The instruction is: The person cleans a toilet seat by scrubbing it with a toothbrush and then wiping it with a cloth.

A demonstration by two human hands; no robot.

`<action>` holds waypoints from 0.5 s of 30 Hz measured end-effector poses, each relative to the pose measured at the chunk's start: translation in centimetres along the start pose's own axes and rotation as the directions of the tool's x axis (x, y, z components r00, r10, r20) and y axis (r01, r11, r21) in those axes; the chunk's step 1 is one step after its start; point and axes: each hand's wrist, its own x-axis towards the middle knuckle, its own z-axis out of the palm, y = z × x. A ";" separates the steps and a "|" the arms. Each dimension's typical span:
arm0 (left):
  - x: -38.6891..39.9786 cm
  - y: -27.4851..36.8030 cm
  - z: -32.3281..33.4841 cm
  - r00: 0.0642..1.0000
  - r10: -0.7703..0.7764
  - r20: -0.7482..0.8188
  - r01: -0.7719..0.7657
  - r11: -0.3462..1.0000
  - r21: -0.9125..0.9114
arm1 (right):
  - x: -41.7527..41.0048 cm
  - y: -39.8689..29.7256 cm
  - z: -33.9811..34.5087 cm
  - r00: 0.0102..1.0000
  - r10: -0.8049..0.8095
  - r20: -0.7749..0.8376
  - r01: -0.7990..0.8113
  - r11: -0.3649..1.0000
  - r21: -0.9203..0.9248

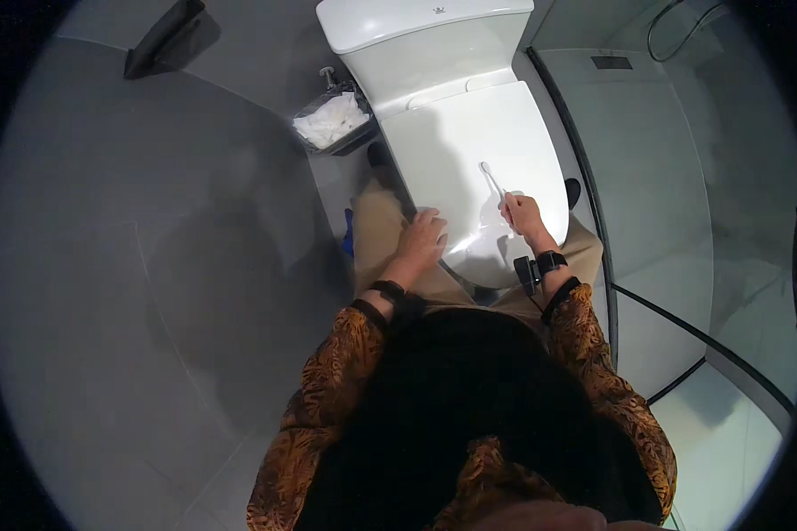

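Note:
A white toilet with its lid [432,146] down stands between my knees. My right hand [522,214] is closed around the handle of a slim white brush [491,178], which looks like a toothbrush; its head points away from me, over the lid's right half. Whether the head touches the lid I cannot tell. My left hand [426,233] rests at the lid's left edge with bent fingers and nothing seen in it. A small black device is strapped to my right wrist, and a dark band circles my left wrist.
Left of the toilet stands a dark waste bin [355,138] with crumpled white paper [332,119]. A black-framed glass shower screen [588,172] runs close along the right. A blue item [348,232] lies by my left leg. The cistern [432,46] rises behind the lid.

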 end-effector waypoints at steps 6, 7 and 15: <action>0.7 -0.3 -0.1 0.999 -0.029 0.024 0.029 1.000 -0.011 | -0.5 -0.1 0.2 0.995 0.082 0.049 -0.084 0.996 0.041; 0.8 -0.4 -0.1 0.999 -0.032 0.024 0.032 0.999 -0.013 | -0.6 0.0 0.2 0.994 0.087 0.069 -0.089 0.995 0.039; 1.8 0.3 -0.4 0.997 -0.065 0.030 0.064 0.998 0.018 | -0.7 1.1 -0.1 0.986 0.113 0.124 -0.120 0.992 0.051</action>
